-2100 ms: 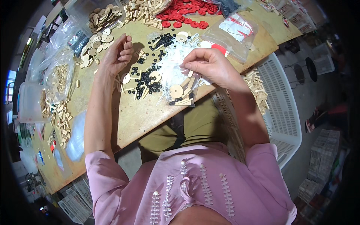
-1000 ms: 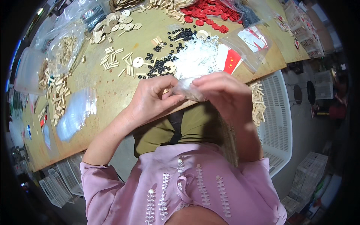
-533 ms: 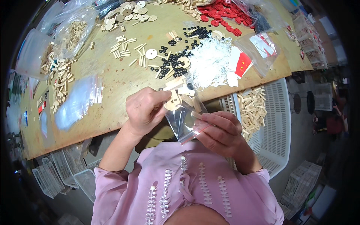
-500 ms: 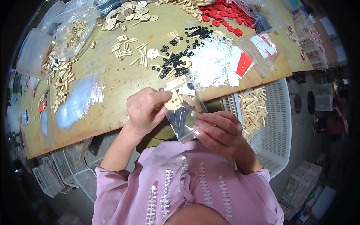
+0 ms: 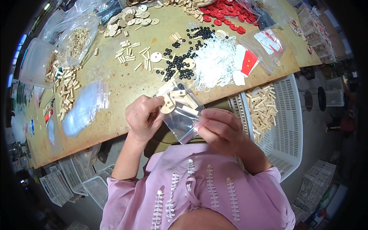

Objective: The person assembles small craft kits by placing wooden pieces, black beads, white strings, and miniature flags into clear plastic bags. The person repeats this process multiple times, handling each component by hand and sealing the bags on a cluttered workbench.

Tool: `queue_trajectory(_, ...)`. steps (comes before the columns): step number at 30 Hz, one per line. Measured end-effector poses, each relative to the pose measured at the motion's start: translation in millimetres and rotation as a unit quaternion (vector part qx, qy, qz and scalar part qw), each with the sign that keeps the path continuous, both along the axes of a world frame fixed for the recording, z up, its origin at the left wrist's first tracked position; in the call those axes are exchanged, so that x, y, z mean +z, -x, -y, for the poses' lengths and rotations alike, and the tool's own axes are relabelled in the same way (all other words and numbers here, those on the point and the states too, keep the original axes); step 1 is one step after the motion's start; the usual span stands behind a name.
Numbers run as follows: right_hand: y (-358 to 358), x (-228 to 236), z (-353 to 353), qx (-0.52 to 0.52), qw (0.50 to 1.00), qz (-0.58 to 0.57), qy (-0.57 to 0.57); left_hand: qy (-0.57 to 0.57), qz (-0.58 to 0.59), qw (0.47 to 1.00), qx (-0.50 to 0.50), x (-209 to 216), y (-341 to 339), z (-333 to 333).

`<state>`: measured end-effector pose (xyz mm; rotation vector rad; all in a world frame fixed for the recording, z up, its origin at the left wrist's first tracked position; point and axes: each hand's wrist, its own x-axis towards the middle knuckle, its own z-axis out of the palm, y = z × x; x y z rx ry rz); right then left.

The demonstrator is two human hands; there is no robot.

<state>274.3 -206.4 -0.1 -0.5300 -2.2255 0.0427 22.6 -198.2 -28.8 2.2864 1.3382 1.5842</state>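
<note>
1. Left hand [image 5: 143, 117], fingers curled in, with thumb and index finger pinched together on the upper left side of a clear bag [image 5: 180, 122]
2. Right hand [image 5: 220, 128], thumb and fingers closed on the bag's red-lined edge [image 5: 188, 132], at the lower right
3. The clear bag, between the two hands and tilted, with its filled end away from the wearer; whether that end touches the table [image 5: 115, 86] cannot be told
4. Inside the bag, a wooden disc [image 5: 168, 106] just beside the left fingertips, and wooden blocks [image 5: 188, 101] farther from the left hand
5. Left of the left hand, flat clear sachets [image 5: 86, 109] fanned on the table
6. Beyond the left hand, loose wooden sticks [image 5: 146, 57], then black rings [image 5: 182, 63] to their right
7. Beyond the right hand, a heap of white cords [image 5: 216, 61], with a red flag piece [image 5: 249, 61] just beside it
8. Right of the right hand, a white basket [image 5: 287, 134] holding a pile of wooden pieces [image 5: 261, 111]
</note>
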Motion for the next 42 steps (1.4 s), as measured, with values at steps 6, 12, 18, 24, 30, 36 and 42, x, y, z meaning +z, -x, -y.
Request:
queue_trajectory(6, -7, -17, -6, 0.011, 1.0, -0.019, 0.001, -0.022, -0.059, 0.998, -0.013, 2, 0, -3)
queue_trajectory(12, -13, -27, -6, 0.008, 1.0, -0.029, 0.009, -0.017, -0.078, 0.997, -0.019, -2, -3, -4)
queue_trajectory(18, -19, -31, -8, 0.008, 0.995, -0.057, 0.077, 0.199, -0.017, 0.978, -0.059, 7, -11, -7)
queue_trajectory(24, -14, -23, -27, -0.014, 0.961, -0.201, 0.19, 0.497, -0.005, 0.851, -0.172, 57, -6, -44)
queue_trajectory(30, -11, -17, -29, -0.016, 0.946, -0.207, 0.248, 0.378, -0.002, 0.922, -0.09, 37, -20, -185)
queue_trajectory(36, -8, -7, -34, 0.004, 0.945, -0.229, 0.235, 0.281, -0.139, 0.949, 0.035, 12, -50, -294)
queue_trajectory(42, -12, -6, -42, 0.001, 0.942, -0.237, 0.237, 0.293, 0.05, 0.955, -0.003, -11, -47, -310)
